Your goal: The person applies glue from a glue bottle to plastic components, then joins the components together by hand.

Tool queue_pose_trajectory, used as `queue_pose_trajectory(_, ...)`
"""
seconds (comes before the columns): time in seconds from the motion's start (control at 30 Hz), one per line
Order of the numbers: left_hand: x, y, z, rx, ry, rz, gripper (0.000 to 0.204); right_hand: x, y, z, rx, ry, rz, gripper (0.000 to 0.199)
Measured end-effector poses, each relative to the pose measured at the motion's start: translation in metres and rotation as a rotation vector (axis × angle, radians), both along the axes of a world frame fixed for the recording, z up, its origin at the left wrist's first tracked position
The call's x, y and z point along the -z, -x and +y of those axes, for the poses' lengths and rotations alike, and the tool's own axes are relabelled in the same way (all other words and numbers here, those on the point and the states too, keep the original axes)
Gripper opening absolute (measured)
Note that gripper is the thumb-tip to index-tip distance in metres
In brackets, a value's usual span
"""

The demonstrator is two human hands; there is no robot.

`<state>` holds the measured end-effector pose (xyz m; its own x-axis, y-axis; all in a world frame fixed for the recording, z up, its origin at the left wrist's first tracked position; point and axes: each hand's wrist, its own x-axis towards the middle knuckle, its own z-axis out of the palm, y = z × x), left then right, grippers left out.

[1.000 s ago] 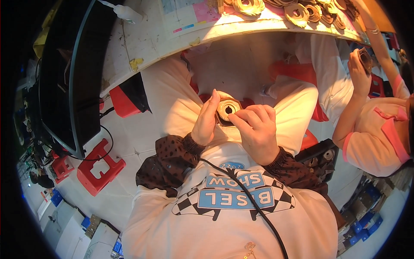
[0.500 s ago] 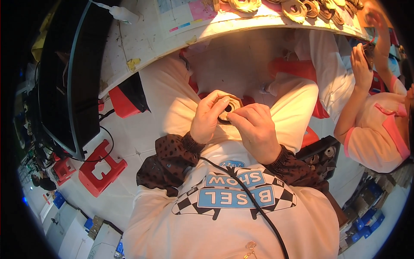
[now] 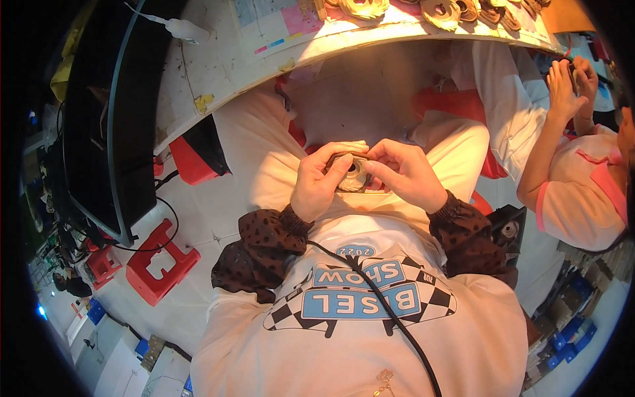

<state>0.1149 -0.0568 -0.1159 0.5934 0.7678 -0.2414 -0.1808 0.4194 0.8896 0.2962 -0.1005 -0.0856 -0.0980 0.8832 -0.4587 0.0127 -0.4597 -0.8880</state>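
Over my lap, a small ring-like piece (image 3: 357,180) has a pale swirled face, a dark round hole in its middle and a brown angular rim. My left hand (image 3: 315,184) is closed on its left side, the thumb pressed on the face and the fingers behind the upper edge. At the right edge, my right hand (image 3: 413,175) pinches the piece between bent fingers and thumb. Its underside is hidden. Beyond my knees, several similar pale and brown rings (image 3: 440,13) lie on the worktable (image 3: 231,83).
A white squeeze bottle (image 3: 188,30) lies at the table's left. Beside it stands a large dark panel (image 3: 135,139). A red stool (image 3: 162,261) is on the floor at left. To the right, a co-worker's hands (image 3: 562,92) hold a dark item near a black bin (image 3: 512,221).
My right hand has moved from the front of the piece's face to its right edge, uncovering more of it. My left hand keeps its hold. The co-worker's hands have come together.
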Motion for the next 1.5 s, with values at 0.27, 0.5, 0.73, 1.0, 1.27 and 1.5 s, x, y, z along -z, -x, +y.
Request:
queue_pose_trajectory(0.27, 0.006, 0.003, -0.004, -0.062, -0.108, 0.214, 0.022, 0.018, 0.014, 0.013, -0.084, -0.196, -0.288, 0.016)
queue_pose_trajectory(0.5, 0.009, 0.001, 0.004, -0.081, -0.208, 0.173, 0.021, 0.021, 0.007, 0.014, -0.055, 0.072, 0.069, 0.016)
queue_pose_trajectory(0.73, 0.008, 0.002, 0.004, -0.05, -0.049, 0.133, 0.02, 0.028, 0.016, 0.004, -0.064, 0.012, 0.107, 0.026)
queue_pose_trajectory(1.0, 0.016, 0.0, -0.003, -0.201, -0.079, 0.234, 0.017, 0.037, 0.052, -0.005, 0.121, -0.169, -0.233, 0.028)
queue_pose_trajectory(1.27, 0.018, 0.004, 0.0, -0.135, -0.068, 0.185, 0.017, 0.037, 0.033, 0.003, 0.014, -0.031, 0.006, 0.022)
queue_pose_trajectory(1.5, 0.021, 0.008, -0.006, -0.126, -0.127, 0.302, 0.016, 0.044, 0.044, 0.001, 0.046, -0.096, -0.137, 0.018)
